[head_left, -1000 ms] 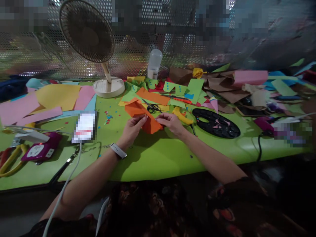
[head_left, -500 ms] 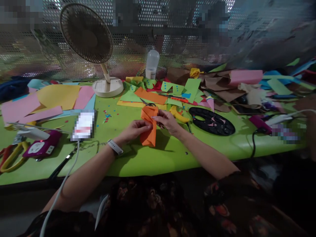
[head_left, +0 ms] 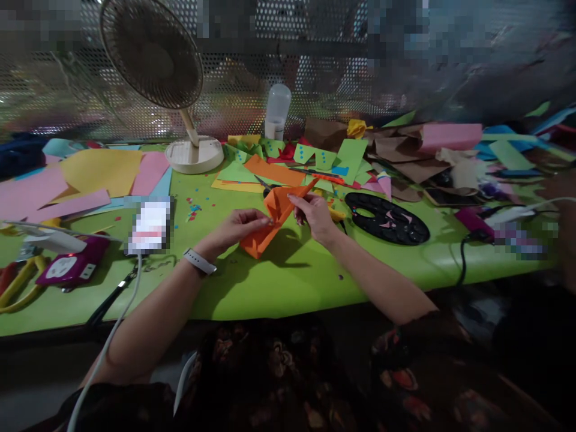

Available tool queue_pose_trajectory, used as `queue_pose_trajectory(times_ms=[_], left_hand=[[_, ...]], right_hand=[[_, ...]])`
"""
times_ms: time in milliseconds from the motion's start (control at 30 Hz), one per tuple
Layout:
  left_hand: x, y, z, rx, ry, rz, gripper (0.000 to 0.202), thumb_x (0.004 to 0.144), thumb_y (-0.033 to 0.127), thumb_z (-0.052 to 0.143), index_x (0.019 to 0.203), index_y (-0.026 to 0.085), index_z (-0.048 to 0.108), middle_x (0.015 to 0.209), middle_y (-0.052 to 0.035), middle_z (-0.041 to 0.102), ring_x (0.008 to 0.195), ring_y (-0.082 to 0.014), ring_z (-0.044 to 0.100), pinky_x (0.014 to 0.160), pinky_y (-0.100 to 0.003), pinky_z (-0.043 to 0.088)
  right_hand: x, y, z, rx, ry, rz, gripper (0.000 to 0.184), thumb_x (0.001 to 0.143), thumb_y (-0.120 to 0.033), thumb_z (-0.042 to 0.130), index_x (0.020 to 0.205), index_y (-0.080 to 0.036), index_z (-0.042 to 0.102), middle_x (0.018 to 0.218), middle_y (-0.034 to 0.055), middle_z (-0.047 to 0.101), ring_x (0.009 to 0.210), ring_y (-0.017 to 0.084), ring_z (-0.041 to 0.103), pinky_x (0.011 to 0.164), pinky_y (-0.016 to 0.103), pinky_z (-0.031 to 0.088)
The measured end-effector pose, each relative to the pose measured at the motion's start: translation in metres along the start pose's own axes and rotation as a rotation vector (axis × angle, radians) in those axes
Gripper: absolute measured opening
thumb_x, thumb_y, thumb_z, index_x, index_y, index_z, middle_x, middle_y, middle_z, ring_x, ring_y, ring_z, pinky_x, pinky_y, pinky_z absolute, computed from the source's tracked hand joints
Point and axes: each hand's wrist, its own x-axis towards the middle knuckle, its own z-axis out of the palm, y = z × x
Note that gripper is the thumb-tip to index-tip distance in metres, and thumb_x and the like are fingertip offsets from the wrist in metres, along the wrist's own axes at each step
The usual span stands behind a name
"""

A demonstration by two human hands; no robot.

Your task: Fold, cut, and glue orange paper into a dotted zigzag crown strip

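A folded sheet of orange paper (head_left: 261, 240) is held up between my two hands, just over the green tabletop (head_left: 261, 294). My left hand (head_left: 238, 230) pinches its left side with thumb and fingers. On the upper right, my right hand (head_left: 312, 215) grips the paper's edge between thumb and fingertips. The sheet slants, one pointed corner sticking out at upper right and folds showing in its middle. Behind it, scissors (head_left: 266, 187) are partly covered by the paper. A yellow glue gun (head_left: 336, 214) lies mostly hidden behind my right hand.
A black palette (head_left: 405, 226) with paper scraps lies right of my hands. To the left are a phone (head_left: 150, 225) on a cable and a purple power block (head_left: 74, 264). A fan (head_left: 193, 155) and a plastic bottle (head_left: 278, 111) stand behind, amid coloured paper (head_left: 103, 171).
The orange paper has turned from upright to slanting, and its top has spread out to the right. My left hand has shifted slightly left, my right hand slightly right.
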Motion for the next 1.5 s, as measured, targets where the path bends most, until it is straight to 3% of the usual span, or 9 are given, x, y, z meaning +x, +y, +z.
queue_pose_trajectory(times_ms=[167, 400, 467, 633, 867, 967, 1167, 1333, 1500], left_hand=[[0.008, 0.002, -0.009, -0.317, 0.438, 0.051, 0.052, 0.079, 0.061, 0.066, 0.113, 0.022, 0.068, 0.090, -0.0066, 0.075, 0.083, -0.0208, 0.070, 0.075, -0.031, 0.055], [0.005, 0.002, -0.005, -0.328, 0.388, 0.193, 0.081, 0.068, 0.037, 0.084, 0.139, 0.031, 0.047, 0.101, -0.0029, 0.072, 0.096, -0.0189, 0.069, 0.084, -0.030, 0.054], [0.006, -0.001, -0.001, -0.291, 0.405, 0.190, 0.083, 0.062, 0.028, 0.088, 0.136, 0.031, 0.049, 0.098, -0.0021, 0.072, 0.091, -0.0170, 0.070, 0.080, -0.027, 0.055], [0.010, -0.008, -0.002, -0.339, 0.467, 0.180, 0.045, 0.067, 0.028, 0.085, 0.107, 0.024, 0.064, 0.096, -0.0025, 0.071, 0.090, -0.0185, 0.070, 0.076, -0.031, 0.057], [0.009, 0.002, -0.015, -0.392, 0.523, 0.256, 0.033, 0.065, 0.027, 0.086, 0.091, 0.026, 0.067, 0.098, -0.0010, 0.074, 0.092, -0.0175, 0.070, 0.077, -0.028, 0.055], [0.009, 0.008, -0.019, -0.370, 0.542, 0.377, 0.029, 0.060, 0.028, 0.088, 0.083, 0.026, 0.071, 0.092, 0.0009, 0.075, 0.096, -0.0188, 0.070, 0.082, -0.029, 0.056], [-0.007, 0.025, -0.011, -0.352, 0.384, 0.452, 0.024, 0.058, 0.026, 0.090, 0.077, 0.026, 0.076, 0.098, -0.0017, 0.077, 0.115, -0.0248, 0.064, 0.099, -0.038, 0.051], [-0.028, 0.032, -0.010, -0.368, 0.157, 0.338, 0.011, 0.068, 0.025, 0.084, 0.071, 0.025, 0.074, 0.117, -0.0025, 0.073, 0.124, -0.0250, 0.059, 0.100, -0.036, 0.049], [-0.029, 0.025, -0.015, -0.445, 0.038, 0.254, 0.035, 0.059, 0.043, 0.088, 0.064, 0.021, 0.061, 0.121, -0.0073, 0.070, 0.132, -0.0320, 0.052, 0.099, -0.043, 0.049]], right_hand=[[0.006, 0.003, -0.004, 0.028, 0.185, -0.031, 0.031, 0.070, -0.045, 0.077, 0.074, -0.020, 0.059, 0.058, -0.0032, 0.063, 0.041, 0.009, 0.054, 0.039, 0.022, 0.040], [0.008, 0.007, -0.006, 0.047, 0.190, -0.052, 0.032, 0.071, -0.048, 0.076, 0.079, -0.020, 0.061, 0.069, -0.0010, 0.070, 0.049, 0.010, 0.062, 0.045, 0.023, 0.048], [0.007, 0.006, -0.005, 0.044, 0.175, -0.049, 0.033, 0.071, -0.049, 0.076, 0.077, -0.020, 0.062, 0.069, -0.0001, 0.071, 0.050, 0.011, 0.063, 0.047, 0.023, 0.051], [0.003, 0.003, -0.003, 0.021, 0.117, -0.011, 0.030, 0.071, -0.048, 0.075, 0.076, -0.020, 0.064, 0.072, 0.0019, 0.073, 0.053, 0.012, 0.065, 0.051, 0.024, 0.053], [0.003, 0.005, -0.008, -0.013, -0.094, 0.053, 0.013, 0.069, -0.030, 0.069, 0.075, -0.020, 0.063, 0.072, 0.0007, 0.071, 0.059, 0.014, 0.065, 0.063, 0.029, 0.057], [0.006, 0.005, -0.010, -0.045, -0.064, 0.074, 0.010, 0.072, -0.030, 0.065, 0.076, -0.021, 0.064, 0.072, -0.0008, 0.069, 0.057, 0.011, 0.061, 0.060, 0.027, 0.055], [0.011, 0.006, -0.010, 0.008, -0.093, 0.153, 0.023, 0.080, -0.046, 0.066, 0.087, -0.025, 0.068, 0.092, 0.0024, 0.072, 0.081, 0.016, 0.066, 0.074, 0.030, 0.056], [-0.001, -0.004, -0.006, 0.011, -0.388, 0.249, 0.040, 0.084, -0.062, 0.059, 0.095, -0.025, 0.071, 0.097, 0.0047, 0.074, 0.096, 0.022, 0.067, 0.088, 0.040, 0.054], [-0.014, -0.013, -0.004, 0.044, -0.643, 0.366, 0.036, 0.074, -0.055, 0.075, 0.082, -0.020, 0.075, 0.079, 0.0042, 0.074, 0.076, 0.019, 0.068, 0.077, 0.036, 0.057]])
